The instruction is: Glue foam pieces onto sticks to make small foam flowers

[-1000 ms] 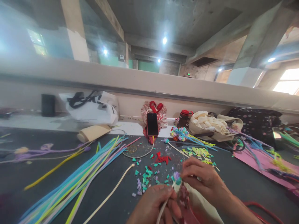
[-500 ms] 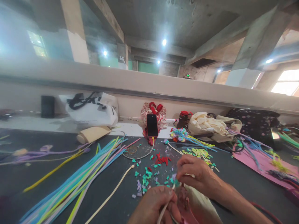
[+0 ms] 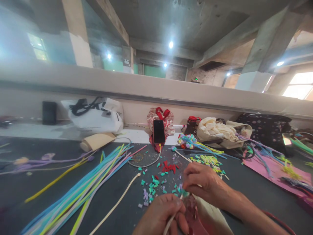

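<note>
Near the bottom centre, my left hand (image 3: pixel 164 212) is closed around a cream cord (image 3: pixel 169 224) whose upper end rises between thumb and fingers. Small teal and purple pieces (image 3: pixel 184 192) cluster at that end. Just above and to the right, my right hand (image 3: pixel 204 179) has its fingers pinched together at the cluster; the fingertips hide what they grip. Beneath both hands lies a glossy red object (image 3: pixel 193 212), partly covered, of a kind I cannot make out. Loose teal pieces (image 3: pixel 153 184), lilac pieces (image 3: pixel 145 195) and red pieces (image 3: pixel 168 167) are scattered beyond my left hand.
Long coloured stems (image 3: pixel 85 186) cover the left side, beside a single cream cord (image 3: pixel 119 199). A phone (image 3: pixel 158 131) leans at the back. Yellow-green pieces (image 3: pixel 209 160), a bunch of beaded flowers (image 3: pixel 187 141) and a cloth bag (image 3: pixel 215 130) lie right of it.
My right hand has shifted very slightly left, staying at the cord's end. My left hand keeps its hold on the cord almost unmoved.
</note>
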Tool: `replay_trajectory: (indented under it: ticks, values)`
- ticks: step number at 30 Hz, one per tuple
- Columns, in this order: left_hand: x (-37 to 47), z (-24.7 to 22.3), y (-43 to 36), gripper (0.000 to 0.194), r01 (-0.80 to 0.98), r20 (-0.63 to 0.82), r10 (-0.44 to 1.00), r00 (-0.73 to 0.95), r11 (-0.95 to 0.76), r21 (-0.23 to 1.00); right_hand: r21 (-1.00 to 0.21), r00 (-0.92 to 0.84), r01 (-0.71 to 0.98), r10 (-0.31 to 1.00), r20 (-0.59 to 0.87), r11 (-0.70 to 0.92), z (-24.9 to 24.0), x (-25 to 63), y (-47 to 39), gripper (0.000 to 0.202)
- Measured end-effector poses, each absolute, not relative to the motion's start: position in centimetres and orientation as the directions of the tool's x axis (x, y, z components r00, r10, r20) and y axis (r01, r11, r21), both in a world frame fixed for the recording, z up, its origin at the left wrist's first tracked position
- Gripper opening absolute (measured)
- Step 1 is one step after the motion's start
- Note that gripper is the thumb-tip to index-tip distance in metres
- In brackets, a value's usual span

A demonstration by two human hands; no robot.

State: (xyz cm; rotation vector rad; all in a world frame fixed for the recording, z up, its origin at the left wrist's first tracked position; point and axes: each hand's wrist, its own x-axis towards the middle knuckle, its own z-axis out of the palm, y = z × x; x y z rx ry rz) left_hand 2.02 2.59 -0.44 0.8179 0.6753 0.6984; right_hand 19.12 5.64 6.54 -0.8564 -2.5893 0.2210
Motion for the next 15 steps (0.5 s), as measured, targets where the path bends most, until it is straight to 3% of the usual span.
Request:
replay_trajectory:
  ticks: [6, 12, 15]
  values:
    - [1.8, -0.8, 3.0, 0.027, -0.253, -0.253, 0.753, 0.607, 0.485, 0.837, -0.294, -0.713, 0.521, 0.597, 0.367, 0.802, 6.8, 19.2, 5.7, 0.015]
    - [1.8, 0.1, 3.0, 0.03, -0.347, -0.26, 0.765, 0.589, 0.53, 0.774, -0.552, -0.455, 0.512, 0.753, 0.476, 0.659, 6.2, 21.0, 5.0, 0.023]
    - [1.5, 0.7, 2.6, 0.028, -0.453, -0.253, 0.823, 0.508, 0.505, 0.734, -0.637, -0.356, 0.51, 0.816, 0.456, 0.578, 5.0, 21.3, 4.4, 0.02]
